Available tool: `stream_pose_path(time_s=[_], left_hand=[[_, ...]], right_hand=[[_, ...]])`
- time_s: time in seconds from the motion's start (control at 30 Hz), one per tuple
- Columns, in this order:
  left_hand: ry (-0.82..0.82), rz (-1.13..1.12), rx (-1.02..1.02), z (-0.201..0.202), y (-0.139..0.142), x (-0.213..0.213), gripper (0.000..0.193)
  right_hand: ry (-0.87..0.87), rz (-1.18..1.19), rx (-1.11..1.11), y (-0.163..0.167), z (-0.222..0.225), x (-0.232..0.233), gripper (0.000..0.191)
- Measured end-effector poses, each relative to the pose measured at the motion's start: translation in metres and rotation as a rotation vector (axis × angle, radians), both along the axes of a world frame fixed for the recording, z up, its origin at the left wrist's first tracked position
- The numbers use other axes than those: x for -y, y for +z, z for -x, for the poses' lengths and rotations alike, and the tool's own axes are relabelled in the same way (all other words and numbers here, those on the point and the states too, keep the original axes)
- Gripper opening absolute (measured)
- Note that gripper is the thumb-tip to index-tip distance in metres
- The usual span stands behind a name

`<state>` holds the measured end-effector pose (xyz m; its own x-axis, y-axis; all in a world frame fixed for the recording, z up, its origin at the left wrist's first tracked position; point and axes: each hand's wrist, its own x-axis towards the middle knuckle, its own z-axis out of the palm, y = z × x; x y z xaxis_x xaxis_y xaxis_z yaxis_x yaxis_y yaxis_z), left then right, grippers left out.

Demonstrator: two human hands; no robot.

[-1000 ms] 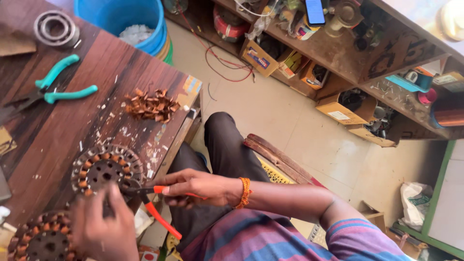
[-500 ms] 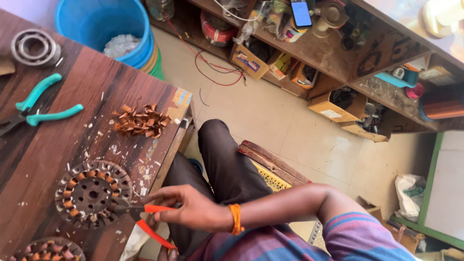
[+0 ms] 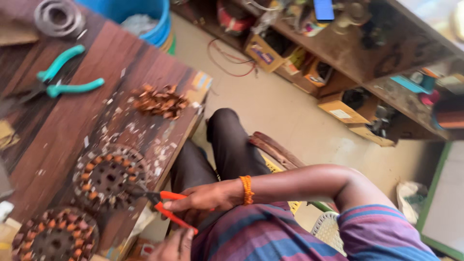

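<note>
My right hand (image 3: 208, 197), with an orange band on the wrist, is shut on red-handled pliers (image 3: 166, 205). The jaws of the pliers touch the near rim of a round motor stator (image 3: 108, 176) with copper windings, lying on the wooden table (image 3: 63, 125). My left hand (image 3: 173, 247) shows only partly at the bottom edge, just below the lower plier handle; its fingers are blurred. A second stator (image 3: 55, 239) lies at the table's lower left corner.
A pile of cut copper bits (image 3: 159, 101) and teal-handled pliers (image 3: 60, 83) lie on the table, with a metal ring (image 3: 59, 17) further back. A blue bucket (image 3: 145, 14) stands on the floor. Cluttered shelves with boxes (image 3: 338, 108) run along the right.
My left hand has left the stator and dropped to the bottom edge. My right hand kept the pliers at the stator's rim while the view shifted.
</note>
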<state>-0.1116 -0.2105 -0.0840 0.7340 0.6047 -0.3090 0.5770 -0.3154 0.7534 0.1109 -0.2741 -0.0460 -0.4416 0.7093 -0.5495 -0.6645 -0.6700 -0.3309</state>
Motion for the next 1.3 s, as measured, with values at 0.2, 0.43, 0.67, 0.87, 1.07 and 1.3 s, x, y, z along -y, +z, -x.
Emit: stream_pose_path(time_s=[0.2, 0.43, 0.67, 0.87, 1.07, 1.3], left_hand=[[0.057, -0.481, 0.079, -0.061, 0.143, -0.102, 0.028], [0.049, -0.786, 0.188, -0.131, 0.121, -0.140, 0.023], [0.159, -0.796, 0.276, -0.125, 0.071, -0.142, 0.032], [0.124, -0.919, 0.112, -0.108, 0.044, -0.145, 0.034], [0.184, -0.745, 0.259, -0.130, 0.054, -0.134, 0.032], [0.255, -0.776, 0.263, -0.158, 0.070, -0.120, 0.020]], right_hand=[[-0.140, -0.018, -0.125, 0.002, 0.018, 0.005, 0.045], [-0.181, -0.053, -0.034, 0.005, 0.015, 0.008, 0.046], [-0.115, -0.194, 0.062, -0.011, 0.020, 0.009, 0.038], [-0.067, -0.380, 0.320, -0.037, 0.016, 0.016, 0.047], [-0.056, -0.402, 0.348, -0.029, 0.007, 0.021, 0.054], [-0.034, -0.148, 0.084, 0.013, -0.039, 0.032, 0.028]])
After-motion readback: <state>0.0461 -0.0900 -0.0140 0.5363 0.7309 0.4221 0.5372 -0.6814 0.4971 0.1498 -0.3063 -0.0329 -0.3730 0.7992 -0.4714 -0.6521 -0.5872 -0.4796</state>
